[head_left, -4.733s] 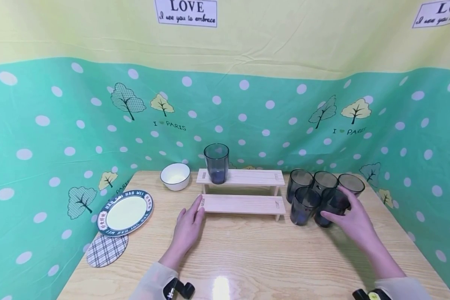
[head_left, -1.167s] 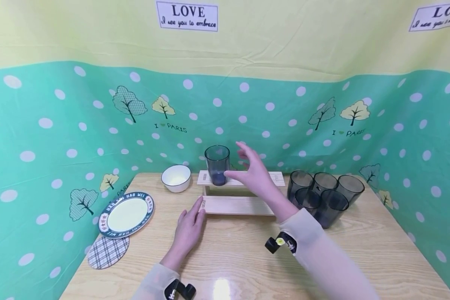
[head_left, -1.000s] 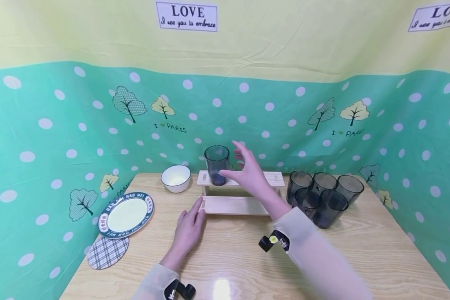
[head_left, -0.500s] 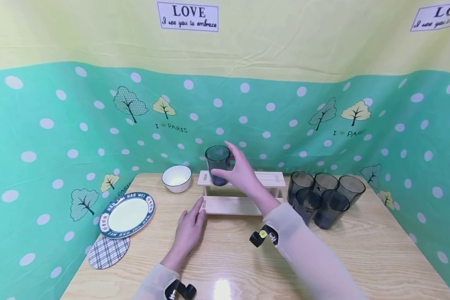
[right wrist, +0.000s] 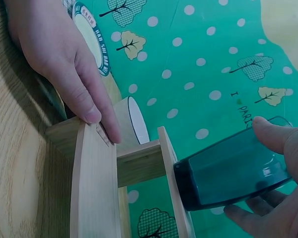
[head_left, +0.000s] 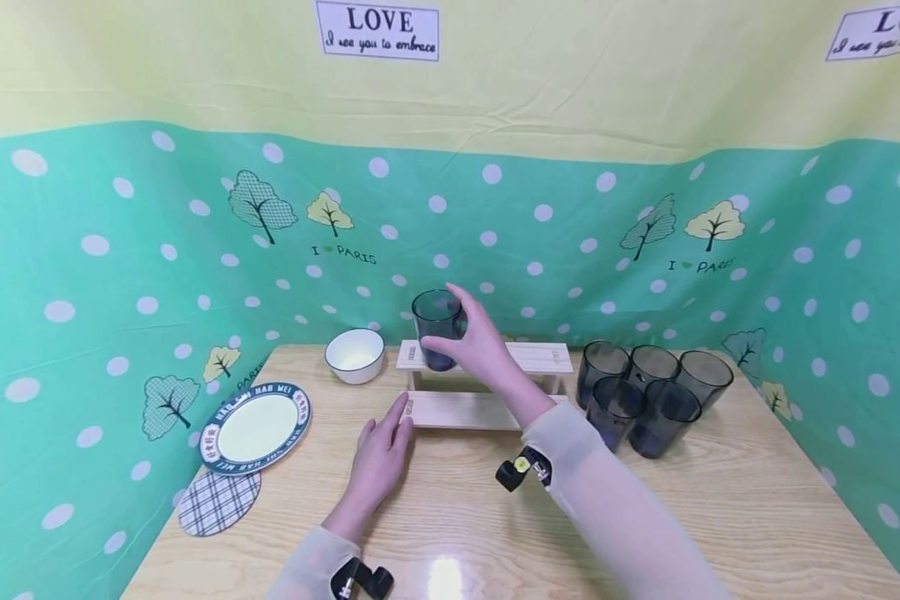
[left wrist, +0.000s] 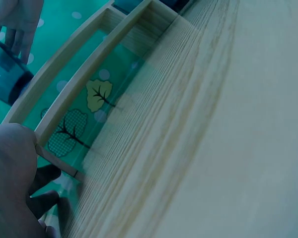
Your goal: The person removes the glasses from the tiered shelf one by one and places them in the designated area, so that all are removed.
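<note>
A dark tinted drinking glass stands upright near the left end of the upper board of a two-tier wooden shelf. My right hand holds this glass from the right, thumb on the near side and fingers on the far side, as the right wrist view shows with the glass between them. My left hand rests on the left end of the lower board, fingers mostly straight. In the right wrist view the left thumb and a finger of that hand touch the board's end.
Several matching glasses stand close together right of the shelf. Left of it are a white bowl, a blue-rimmed plate and a checked round mat on the wooden table. A patterned cloth hangs behind.
My right hand has moved left from the group of glasses to the glass on the upper board and has taken hold of it. The left hand has stayed at the shelf.
</note>
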`<state>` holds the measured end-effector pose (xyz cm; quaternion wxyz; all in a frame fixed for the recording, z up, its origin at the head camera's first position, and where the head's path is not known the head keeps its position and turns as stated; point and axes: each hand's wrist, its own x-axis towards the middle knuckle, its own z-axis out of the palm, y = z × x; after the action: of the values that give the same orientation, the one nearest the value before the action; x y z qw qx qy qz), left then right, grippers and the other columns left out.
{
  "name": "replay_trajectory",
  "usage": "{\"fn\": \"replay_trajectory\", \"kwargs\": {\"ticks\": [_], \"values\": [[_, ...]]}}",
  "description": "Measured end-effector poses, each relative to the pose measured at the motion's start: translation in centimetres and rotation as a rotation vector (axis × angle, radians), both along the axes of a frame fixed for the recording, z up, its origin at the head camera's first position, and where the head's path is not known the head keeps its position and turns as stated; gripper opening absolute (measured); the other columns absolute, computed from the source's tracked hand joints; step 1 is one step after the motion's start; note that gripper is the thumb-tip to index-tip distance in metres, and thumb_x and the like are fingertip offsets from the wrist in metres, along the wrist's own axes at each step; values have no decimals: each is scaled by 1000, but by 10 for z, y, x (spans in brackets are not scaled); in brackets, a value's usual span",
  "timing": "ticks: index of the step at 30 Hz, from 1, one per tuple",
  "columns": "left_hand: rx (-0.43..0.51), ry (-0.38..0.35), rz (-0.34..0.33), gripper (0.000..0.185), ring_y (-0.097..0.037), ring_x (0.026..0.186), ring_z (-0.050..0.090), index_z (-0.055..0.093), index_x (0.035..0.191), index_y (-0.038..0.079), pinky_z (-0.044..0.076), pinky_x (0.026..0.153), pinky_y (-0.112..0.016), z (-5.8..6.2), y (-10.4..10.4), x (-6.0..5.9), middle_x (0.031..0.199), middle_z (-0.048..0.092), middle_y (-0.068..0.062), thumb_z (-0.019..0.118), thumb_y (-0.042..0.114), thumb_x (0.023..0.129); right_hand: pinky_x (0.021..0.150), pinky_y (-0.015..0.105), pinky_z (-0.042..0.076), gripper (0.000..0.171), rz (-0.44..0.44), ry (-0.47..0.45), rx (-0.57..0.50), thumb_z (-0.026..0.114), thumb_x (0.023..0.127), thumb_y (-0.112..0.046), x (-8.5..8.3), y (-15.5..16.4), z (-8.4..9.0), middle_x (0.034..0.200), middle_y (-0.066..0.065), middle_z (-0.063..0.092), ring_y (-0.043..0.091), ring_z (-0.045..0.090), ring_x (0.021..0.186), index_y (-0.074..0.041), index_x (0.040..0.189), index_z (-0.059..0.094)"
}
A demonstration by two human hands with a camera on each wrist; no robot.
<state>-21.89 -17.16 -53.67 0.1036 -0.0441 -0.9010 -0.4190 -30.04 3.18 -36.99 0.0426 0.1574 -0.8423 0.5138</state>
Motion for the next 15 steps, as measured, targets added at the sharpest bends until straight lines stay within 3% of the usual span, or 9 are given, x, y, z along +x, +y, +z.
{"fn": "replay_trajectory", "kwargs": {"ticks": [15], "values": [[-1,10,-6,54,-37,150,54,44,170,10,12,136,-60,2,0,1,166,52,-11,48,29,120,123,59,44,93,-10,8,-16,91,96,-31,1,1,-1,171,9,44,34,44,155,-30,172,38]]}}
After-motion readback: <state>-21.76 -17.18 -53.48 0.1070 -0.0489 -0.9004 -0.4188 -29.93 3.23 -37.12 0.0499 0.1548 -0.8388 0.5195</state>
